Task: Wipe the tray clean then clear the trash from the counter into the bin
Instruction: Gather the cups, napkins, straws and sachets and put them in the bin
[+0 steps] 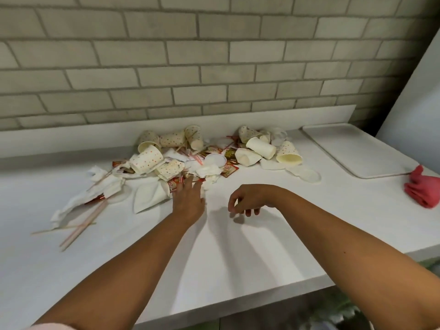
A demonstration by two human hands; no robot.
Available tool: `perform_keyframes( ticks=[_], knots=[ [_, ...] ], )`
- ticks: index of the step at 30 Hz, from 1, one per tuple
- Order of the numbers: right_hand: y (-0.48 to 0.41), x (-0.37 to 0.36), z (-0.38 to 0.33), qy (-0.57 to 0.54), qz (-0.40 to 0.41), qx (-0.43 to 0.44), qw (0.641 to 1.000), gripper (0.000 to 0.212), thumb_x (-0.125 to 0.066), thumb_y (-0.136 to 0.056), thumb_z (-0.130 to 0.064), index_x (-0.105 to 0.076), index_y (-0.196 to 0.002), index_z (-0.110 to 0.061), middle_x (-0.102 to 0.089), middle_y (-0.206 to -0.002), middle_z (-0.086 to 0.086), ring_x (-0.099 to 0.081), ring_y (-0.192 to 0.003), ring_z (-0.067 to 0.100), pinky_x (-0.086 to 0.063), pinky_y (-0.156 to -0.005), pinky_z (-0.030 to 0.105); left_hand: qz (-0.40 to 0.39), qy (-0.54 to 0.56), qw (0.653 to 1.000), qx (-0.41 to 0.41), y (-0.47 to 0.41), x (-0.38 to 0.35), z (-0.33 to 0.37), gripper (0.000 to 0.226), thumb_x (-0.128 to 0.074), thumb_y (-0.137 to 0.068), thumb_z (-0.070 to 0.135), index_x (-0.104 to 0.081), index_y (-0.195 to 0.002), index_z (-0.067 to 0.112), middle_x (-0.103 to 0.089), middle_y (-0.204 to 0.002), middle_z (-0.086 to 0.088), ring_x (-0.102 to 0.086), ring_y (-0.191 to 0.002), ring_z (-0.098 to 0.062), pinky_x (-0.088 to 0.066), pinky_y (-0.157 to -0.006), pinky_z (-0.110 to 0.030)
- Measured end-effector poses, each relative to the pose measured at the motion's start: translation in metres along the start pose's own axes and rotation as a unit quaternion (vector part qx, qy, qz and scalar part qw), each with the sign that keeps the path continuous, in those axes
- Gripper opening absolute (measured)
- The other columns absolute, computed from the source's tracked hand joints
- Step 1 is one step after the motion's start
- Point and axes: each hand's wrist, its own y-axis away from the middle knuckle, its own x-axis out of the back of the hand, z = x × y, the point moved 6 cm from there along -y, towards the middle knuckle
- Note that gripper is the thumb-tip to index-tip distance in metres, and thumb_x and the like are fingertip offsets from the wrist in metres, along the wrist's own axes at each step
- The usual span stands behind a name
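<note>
A heap of trash (190,158) lies at the back of the white counter (214,246): dotted paper cups, crumpled napkins, red sachets, a plastic lid. My left hand (189,198) reaches forward with straight fingers, its tips at the near edge of the heap by a red sachet (176,183). My right hand (247,200) hovers above the bare counter, fingers hanging loosely curled, holding nothing. The white tray (352,151) lies at the back right. A red cloth (422,188) sits bunched by the tray's near corner.
Pink straws and wooden stirrers (76,231) lie at the left of the counter. A brick wall stands behind. The counter's front edge runs diagonally at lower right, with a bin bag (338,310) partly in sight below it.
</note>
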Motion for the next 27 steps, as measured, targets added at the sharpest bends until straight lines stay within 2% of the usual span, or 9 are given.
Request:
perform_keyframes(
  ticks=[2, 5, 9, 12, 15, 18, 21, 24, 27],
  knots=[
    [-0.010, -0.002, -0.011, 0.007, 0.002, 0.000, 1.000, 0.010, -0.063, -0.088, -0.022, -0.065, -0.097, -0.020, -0.059, -0.088, 0.003, -0.055, -0.065, 0.010, -0.042, -0.052, 0.017, -0.039, -0.004, 0.999, -0.010, -0.004, -0.006, -0.004, 0.054, -0.046, -0.094, 0.036, -0.027, -0.144, 0.028, -0.025, -0.152, -0.004, -0.020, -0.138, -0.032, -0.023, -0.112, -0.044],
    [-0.022, -0.003, -0.025, 0.012, 0.011, 0.000, 1.000, 0.009, -0.063, -0.088, -0.021, -0.065, -0.097, -0.019, -0.060, -0.091, 0.004, -0.055, -0.065, 0.010, -0.042, -0.053, 0.018, -0.050, -0.017, 0.998, -0.046, -0.003, -0.012, -0.002, 0.051, -0.044, -0.095, 0.036, -0.030, -0.143, 0.028, -0.036, -0.143, -0.007, -0.029, -0.132, -0.030, -0.029, -0.107, -0.039],
    [-0.032, 0.003, -0.043, 0.018, 0.037, 0.002, 0.999, 0.009, -0.058, -0.089, -0.017, -0.064, -0.096, -0.018, -0.062, -0.096, 0.004, -0.056, -0.069, 0.012, -0.043, -0.055, 0.018, -0.035, 0.097, 0.991, -0.079, 0.010, -0.019, -0.005, 0.032, -0.042, -0.097, 0.020, -0.052, -0.128, 0.017, -0.046, -0.121, -0.012, -0.041, -0.116, -0.027, -0.039, -0.093, -0.031],
    [-0.039, 0.011, -0.058, 0.016, 0.092, 0.019, 0.995, 0.011, -0.054, -0.090, -0.013, -0.064, -0.093, -0.015, -0.063, -0.093, 0.005, -0.057, -0.068, 0.013, -0.041, -0.052, 0.019, -0.033, 0.142, 0.985, -0.096, 0.017, -0.014, -0.012, 0.025, -0.040, -0.097, 0.014, -0.057, -0.114, 0.007, -0.054, -0.115, -0.014, -0.048, -0.108, -0.028, -0.041, -0.087, -0.033],
    [-0.048, 0.020, -0.077, 0.001, 0.176, 0.048, 0.983, 0.015, -0.053, -0.090, -0.010, -0.068, -0.094, -0.008, -0.063, -0.087, 0.005, -0.056, -0.068, 0.015, -0.041, -0.051, 0.018, -0.008, 0.221, 0.972, -0.074, 0.018, 0.011, -0.029, 0.019, -0.043, -0.094, 0.016, -0.056, -0.101, 0.004, -0.062, -0.102, -0.015, -0.057, -0.098, -0.030, -0.047, -0.081, -0.039],
    [-0.060, 0.024, -0.102, 0.010, 0.253, 0.095, 0.963, 0.015, -0.057, -0.090, -0.009, -0.068, -0.098, -0.004, -0.061, -0.092, 0.005, -0.053, -0.080, 0.014, -0.040, -0.062, 0.018, 0.035, 0.262, 0.964, -0.043, 0.018, 0.041, -0.058, 0.018, -0.045, -0.092, 0.009, -0.056, -0.104, 0.003, -0.062, -0.099, -0.010, -0.057, -0.086, -0.024, -0.045, -0.074, -0.031],
    [-0.079, 0.018, -0.126, 0.052, 0.275, 0.121, 0.952, 0.021, -0.063, -0.086, -0.012, -0.065, -0.108, -0.009, -0.058, -0.108, 0.008, -0.049, -0.087, 0.015, -0.040, -0.070, 0.021, 0.090, 0.244, 0.964, -0.046, 0.018, 0.063, -0.092, 0.014, -0.047, -0.091, 0.005, -0.060, -0.089, 0.001, -0.063, -0.090, -0.014, -0.054, -0.079, -0.024, -0.037, -0.067, -0.028],
    [-0.099, 0.000, -0.149, 0.102, 0.237, 0.142, 0.956, 0.047, -0.070, -0.080, -0.017, -0.054, -0.124, -0.017, -0.044, -0.125, 0.012, -0.047, -0.106, 0.025, -0.042, -0.089, 0.030, 0.116, 0.222, 0.968, 0.001, 0.014, 0.072, -0.140, 0.018, -0.046, -0.087, -0.001, -0.063, -0.082, -0.002, -0.062, -0.089, -0.017, -0.056, -0.085, -0.030, -0.036, -0.069, -0.028],
    [-0.113, -0.019, -0.167, 0.167, 0.193, 0.159, 0.954, 0.069, -0.076, -0.074, -0.022, -0.044, -0.135, -0.025, -0.037, -0.132, 0.010, -0.037, -0.122, 0.029, -0.039, -0.100, 0.037, 0.150, 0.179, 0.969, 0.075, 0.009, 0.084, -0.193, 0.020, -0.047, -0.087, 0.003, -0.066, -0.089, -0.003, -0.060, -0.096, -0.021, -0.056, -0.092, -0.034, -0.039, -0.075, -0.031]
  ],
)
